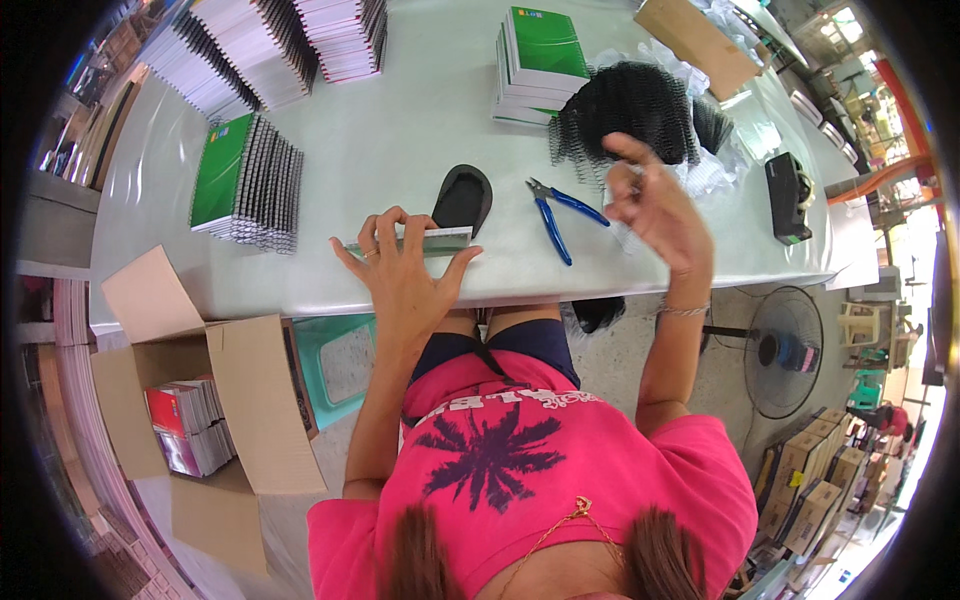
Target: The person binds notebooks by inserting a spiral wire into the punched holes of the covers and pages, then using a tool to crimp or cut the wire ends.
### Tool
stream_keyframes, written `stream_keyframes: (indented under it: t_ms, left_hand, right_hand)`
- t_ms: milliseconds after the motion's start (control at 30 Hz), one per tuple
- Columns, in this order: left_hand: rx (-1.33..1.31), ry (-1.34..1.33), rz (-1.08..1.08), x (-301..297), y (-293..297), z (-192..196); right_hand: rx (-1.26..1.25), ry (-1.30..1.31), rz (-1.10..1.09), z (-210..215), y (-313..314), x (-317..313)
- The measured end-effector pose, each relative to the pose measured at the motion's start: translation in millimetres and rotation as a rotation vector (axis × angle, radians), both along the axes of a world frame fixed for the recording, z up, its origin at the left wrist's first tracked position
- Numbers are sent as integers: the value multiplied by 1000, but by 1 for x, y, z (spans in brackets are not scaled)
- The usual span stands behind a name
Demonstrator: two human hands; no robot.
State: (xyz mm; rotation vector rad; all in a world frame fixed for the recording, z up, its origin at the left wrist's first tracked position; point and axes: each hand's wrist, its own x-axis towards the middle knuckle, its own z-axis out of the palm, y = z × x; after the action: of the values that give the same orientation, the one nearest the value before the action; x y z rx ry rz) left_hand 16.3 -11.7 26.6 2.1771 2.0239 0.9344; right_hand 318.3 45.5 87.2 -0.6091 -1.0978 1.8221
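Observation:
My left hand grips a thin book with a green cover, standing it on edge near the front of the table, fingers on the far side and thumb at its right end. Just behind it lies a black shoe-sole-shaped pad, partly hidden by the book. My right hand is raised at the near side of a heap of black spiral binding coils. Its index finger is stretched and the others are loosely bent; I see nothing held in it. Cutting pliers with blue handles lie open between the hands.
Spiral-bound green books stand at left, with taller bound stacks behind. Loose green books sit at the back. A black tape dispenser is at right. Below the table are a carton of books and a fan.

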Motion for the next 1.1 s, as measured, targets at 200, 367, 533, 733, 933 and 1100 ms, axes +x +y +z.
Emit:
stream_keyframes:
  t_ms: [200, 367, 533, 733, 933, 1100]
  left_hand:
    - [98, -48, 125, 10, 11, -12]
    - [126, -41, 132, 14, 9, -13]
    - [151, -50, 137, 14, 9, -16]
    - [108, -47, 128, 12, 10, -14]
    - [82, -28, 123, 11, 10, -13]
    - [61, -10, 121, 10, 10, -11]
  right_hand:
    - [237, -673, 32, -18, -14, -80]
    - [604, -907, -113, -22, -15, -102]
    - [491, -924, -167, -16, -18, -108]
    - [558, -891, -188, -30, -18, -108]
    - [483, -783, -166, -32, -20, -111]
    - [575, -842, -53, -41, -11, -107]
